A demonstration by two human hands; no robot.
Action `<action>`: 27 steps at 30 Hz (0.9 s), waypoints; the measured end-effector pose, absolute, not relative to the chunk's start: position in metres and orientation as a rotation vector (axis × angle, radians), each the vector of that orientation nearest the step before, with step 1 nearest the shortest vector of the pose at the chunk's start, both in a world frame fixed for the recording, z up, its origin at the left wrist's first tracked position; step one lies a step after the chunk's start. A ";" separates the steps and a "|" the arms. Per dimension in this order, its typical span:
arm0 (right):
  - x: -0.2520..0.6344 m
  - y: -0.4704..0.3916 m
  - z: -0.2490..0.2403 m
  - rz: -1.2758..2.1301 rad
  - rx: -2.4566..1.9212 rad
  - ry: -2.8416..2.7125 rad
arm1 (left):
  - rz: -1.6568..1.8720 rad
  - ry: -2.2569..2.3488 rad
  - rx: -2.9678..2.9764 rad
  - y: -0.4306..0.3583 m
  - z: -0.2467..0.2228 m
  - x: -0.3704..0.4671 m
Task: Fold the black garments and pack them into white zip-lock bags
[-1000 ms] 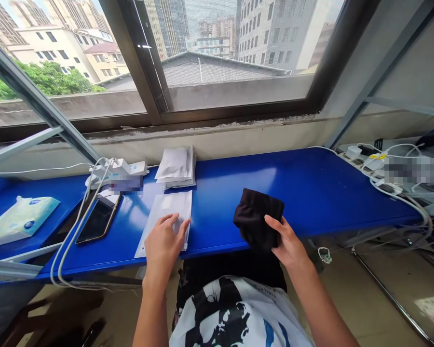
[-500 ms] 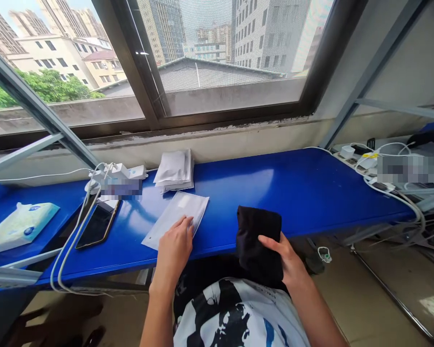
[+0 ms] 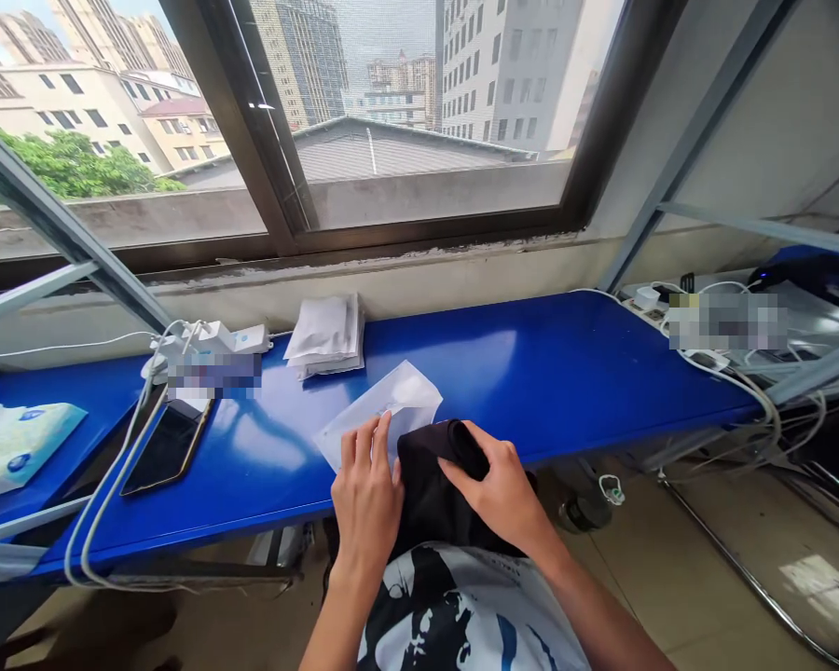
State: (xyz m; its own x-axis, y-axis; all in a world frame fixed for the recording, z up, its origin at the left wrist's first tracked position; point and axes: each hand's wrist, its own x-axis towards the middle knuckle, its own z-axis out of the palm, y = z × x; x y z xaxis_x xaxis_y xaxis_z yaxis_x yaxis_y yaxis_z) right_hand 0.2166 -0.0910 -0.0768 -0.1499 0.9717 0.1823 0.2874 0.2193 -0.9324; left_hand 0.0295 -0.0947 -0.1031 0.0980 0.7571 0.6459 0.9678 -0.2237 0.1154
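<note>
From here I see the right hand (image 3: 493,485) gripping the black cloth (image 3: 426,471) at the near right side of the white bag (image 3: 395,391), the left hand (image 3: 369,475) over the bag's near edge, whether pinching it I can't tell.

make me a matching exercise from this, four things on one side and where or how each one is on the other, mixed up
1. black cloth
2. stack of packets
3. phone
4. tissue pack

A. at the far left of the picture
B. gripped in the right hand
C. lying flat, dark face up
D. near the wall, below the window

Pairs: 1-B, 2-D, 3-C, 4-A
</note>
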 end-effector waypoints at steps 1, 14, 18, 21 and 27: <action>0.218 -0.089 -0.075 0.912 -1.270 -1.621 | -0.864 -1.658 -2.048 -0.097 -0.105 0.034; 0.196 -0.057 -0.110 1.296 -0.876 -0.801 | -1.046 -1.261 -2.521 -0.125 -0.112 0.089; 0.208 -0.059 -0.106 1.427 -0.846 -0.776 | -1.350 -1.304 -2.628 -0.143 -0.085 0.069; 0.218 -0.062 -0.105 1.502 -0.862 -0.773 | -1.724 -1.706 -2.257 -0.134 -0.063 0.032; 0.226 -0.076 -0.115 1.774 -0.777 -1.067 | -1.615 -2.375 -2.991 -0.103 -0.052 -0.009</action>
